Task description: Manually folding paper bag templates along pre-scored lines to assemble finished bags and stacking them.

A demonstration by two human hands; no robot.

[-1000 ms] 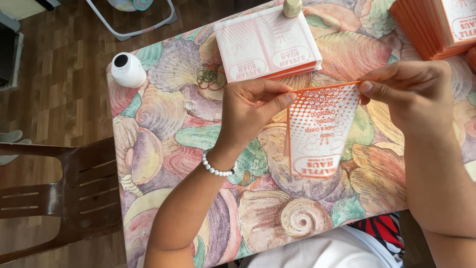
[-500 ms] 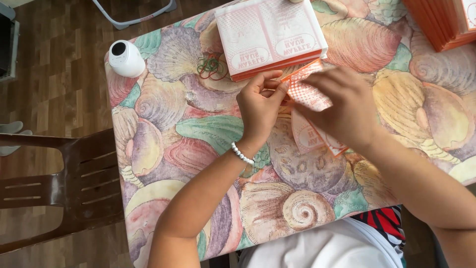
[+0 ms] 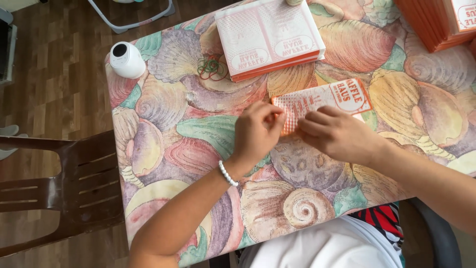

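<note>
1. Chair (image 3: 59, 188), dark wood, far left, just beside the bench (image 3: 163, 149) edge.
2. Bench: cloth with a big seashell print in pink, green and yellow.
3. White round device (image 3: 126, 59) with a dark top opening, at the bench's upper-left corner.
4. Rubber bands (image 3: 212, 68), a small green and red tangle, touching the left edge of the bag stack.
5. Bag stack (image 3: 267, 37), top centre: flat rectangular paper bags, white with an orange dot pattern and a round-cornered label at the near end; orange edges show on the side.
6. Left hand (image 3: 258, 131), bead bracelet (image 3: 228, 173) on the wrist: fingertips pinching the left end of the bag.
7. Bag (image 3: 322, 101), bench centre, just below the stack: single flat paper bag lying at a slight tilt, orange dots on white at the left, orange-bordered label at the right end. Left end is folded or creased under the fingers; exact fold not clear.
8. Right hand (image 3: 337, 134): fingers curled, pressed down on the bag's lower-left edge, close to the left hand.
9. Orange pile (image 3: 431, 22), top-right corner: more orange-edged bags, partly out of frame.
</note>
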